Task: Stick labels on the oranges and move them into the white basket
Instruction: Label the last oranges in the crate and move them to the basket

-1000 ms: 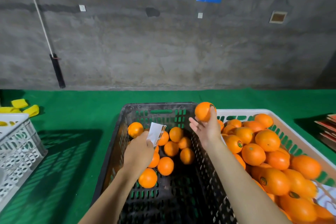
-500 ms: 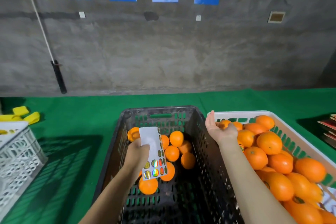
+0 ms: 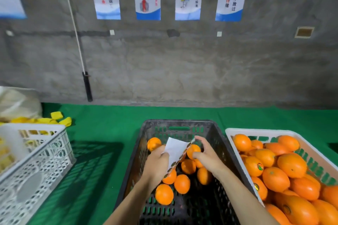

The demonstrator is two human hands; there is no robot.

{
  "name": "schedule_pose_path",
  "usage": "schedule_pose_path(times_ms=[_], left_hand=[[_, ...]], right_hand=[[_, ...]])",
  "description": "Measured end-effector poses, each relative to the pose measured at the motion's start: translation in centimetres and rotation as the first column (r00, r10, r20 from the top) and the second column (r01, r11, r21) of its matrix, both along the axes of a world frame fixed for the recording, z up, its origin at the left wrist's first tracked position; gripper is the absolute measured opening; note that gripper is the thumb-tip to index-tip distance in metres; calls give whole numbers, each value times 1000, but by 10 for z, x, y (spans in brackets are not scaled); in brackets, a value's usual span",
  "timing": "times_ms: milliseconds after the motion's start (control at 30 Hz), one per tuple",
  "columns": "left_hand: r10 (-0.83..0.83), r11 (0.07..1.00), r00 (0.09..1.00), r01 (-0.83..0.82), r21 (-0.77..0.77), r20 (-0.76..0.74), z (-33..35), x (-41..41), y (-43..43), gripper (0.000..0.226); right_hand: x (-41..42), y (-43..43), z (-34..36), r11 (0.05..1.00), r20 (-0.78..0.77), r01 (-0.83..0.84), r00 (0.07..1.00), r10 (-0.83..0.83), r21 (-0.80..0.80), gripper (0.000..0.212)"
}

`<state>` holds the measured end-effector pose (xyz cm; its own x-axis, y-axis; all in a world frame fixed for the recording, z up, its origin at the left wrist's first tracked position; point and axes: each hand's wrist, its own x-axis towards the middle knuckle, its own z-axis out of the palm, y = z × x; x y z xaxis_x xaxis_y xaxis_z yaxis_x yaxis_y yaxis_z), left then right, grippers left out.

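1. The left hand [image 3: 158, 163] was clamped on a white label sheet [image 3: 177, 152], held over the black crate [image 3: 217, 134].
2. The right hand [image 3: 206, 153] was just beside the sheet, fingertips at its upper right corner; whether they pinched a label could not be told.
3. Unlabelled oranges [image 3: 182, 183] lay in the crate, below and between both hands.
4. The white basket [image 3: 256, 130] stood to the right of the right hand, heaped with labelled oranges [image 3: 254, 166].
5. Another white crate [image 3: 39, 160] sat well to the left of the left hand on the green table [image 3: 102, 137].
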<state>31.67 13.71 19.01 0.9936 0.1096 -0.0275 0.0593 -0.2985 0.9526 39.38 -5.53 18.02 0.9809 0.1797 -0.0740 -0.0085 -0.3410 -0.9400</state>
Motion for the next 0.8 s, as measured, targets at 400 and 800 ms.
schedule_pose_path(times_ms=[400, 800], left_hand=[[-82, 943, 975, 144, -301, 208, 56, -85, 19, 26], [-43, 990, 960, 79, -119, 278, 124, -190, -11, 40]], right_hand=[[-116, -36, 93, 960, 267, -121, 962, 51, 251, 40], [-232, -70, 141, 934, 271, -13, 958, -91, 358, 10]])
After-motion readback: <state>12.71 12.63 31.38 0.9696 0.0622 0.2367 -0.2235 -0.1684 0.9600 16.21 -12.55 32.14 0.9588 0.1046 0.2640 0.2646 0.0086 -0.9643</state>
